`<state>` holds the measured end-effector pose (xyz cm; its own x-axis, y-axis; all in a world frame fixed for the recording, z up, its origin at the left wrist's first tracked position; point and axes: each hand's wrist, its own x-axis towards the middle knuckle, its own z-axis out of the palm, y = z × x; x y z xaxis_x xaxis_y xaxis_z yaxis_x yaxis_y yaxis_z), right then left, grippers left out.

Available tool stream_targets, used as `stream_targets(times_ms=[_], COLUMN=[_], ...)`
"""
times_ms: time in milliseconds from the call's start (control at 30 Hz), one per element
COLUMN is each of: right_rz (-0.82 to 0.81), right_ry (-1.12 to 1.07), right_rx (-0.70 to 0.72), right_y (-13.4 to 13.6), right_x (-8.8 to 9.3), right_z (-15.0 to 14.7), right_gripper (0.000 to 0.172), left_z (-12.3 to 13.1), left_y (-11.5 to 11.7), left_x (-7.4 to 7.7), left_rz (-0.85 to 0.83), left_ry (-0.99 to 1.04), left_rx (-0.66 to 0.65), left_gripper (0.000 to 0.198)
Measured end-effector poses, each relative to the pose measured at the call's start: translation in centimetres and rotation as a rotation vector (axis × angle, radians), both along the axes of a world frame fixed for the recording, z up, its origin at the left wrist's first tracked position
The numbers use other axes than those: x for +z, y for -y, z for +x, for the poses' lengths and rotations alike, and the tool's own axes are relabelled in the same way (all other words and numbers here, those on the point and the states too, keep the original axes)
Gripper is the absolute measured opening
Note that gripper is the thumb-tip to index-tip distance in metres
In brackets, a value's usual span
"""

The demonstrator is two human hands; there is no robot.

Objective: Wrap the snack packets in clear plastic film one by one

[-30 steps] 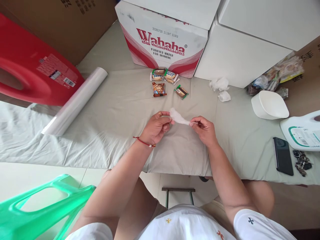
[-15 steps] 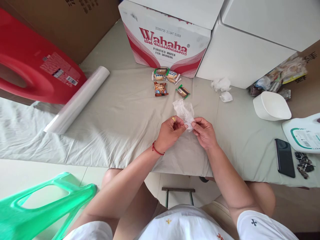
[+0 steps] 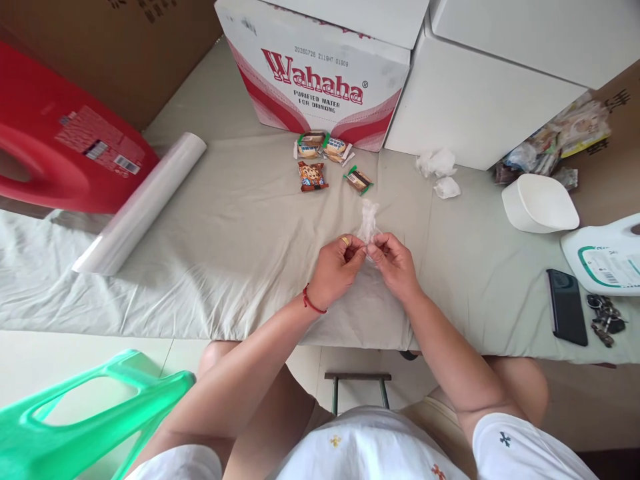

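Head view: left hand (image 3: 336, 270) and right hand (image 3: 395, 263) both pinch crumpled film (image 3: 369, 223), held over cloth (image 3: 240, 220) in front of box (image 3: 320, 80), nearer person than snacks (image 3: 313, 175). Risk: thin film may cling to itself or tear under uneven pull, or slip from fingertips.

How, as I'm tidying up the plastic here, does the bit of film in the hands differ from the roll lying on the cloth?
The film piece is a small crumpled wad; the roll is a long, smooth cylinder. The film piece is pinched between the left hand and right hand; the roll lies untouched on the cloth, near the red jug. Both look like thin, clear plastic.
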<state>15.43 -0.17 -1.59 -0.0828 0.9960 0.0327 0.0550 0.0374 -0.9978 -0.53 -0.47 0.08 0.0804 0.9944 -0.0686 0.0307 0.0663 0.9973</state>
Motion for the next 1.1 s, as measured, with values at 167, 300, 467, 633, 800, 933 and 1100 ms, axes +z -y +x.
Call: stream_targets(times_ms=[167,300,467,633,800,933,1100], right_rz=[-0.142,-0.228,-0.26,-0.194,-0.146,-0.156,-0.246], right_ry=[-0.175,-0.32,-0.379,-0.425,-0.389,-0.497,-0.647], right_rx=[-0.089,-0.108,-0.069,-0.095,-0.088,-0.079,-0.112], right_y=[-0.8,-1.7,-2.3,-2.2,-1.8,-1.4,-1.4], right_x=[0.0,0.6,0.9,0.7,0.6,1.0,1.3], right_z=[0.5,1.9,3.6,3.7,3.4,2.9,2.5], right_gripper=[0.039,0.042,0.04,0.035,0.032,0.032,0.036], left_z=[-0.1,-1.3,-2.7,-2.7,-2.0,-0.8,-0.1], left_y=[-0.2,-1.0,-2.0,-2.2,-1.6,-0.9,-1.0], left_x=[0.2,1.0,1.3,0.5,0.1,0.0,-0.3], left_rz=[-0.077,-0.236,-0.326,-0.117,-0.029,-0.068,-0.111], left_ry=[0.089,0.355,0.463,0.22,0.151,0.023,0.173], left_rx=[-0.013,0.021,0.078,0.296,0.201,0.076,0.111], left_gripper=[0.021,0.024,0.023,0.02,0.023,0.038,0.033])
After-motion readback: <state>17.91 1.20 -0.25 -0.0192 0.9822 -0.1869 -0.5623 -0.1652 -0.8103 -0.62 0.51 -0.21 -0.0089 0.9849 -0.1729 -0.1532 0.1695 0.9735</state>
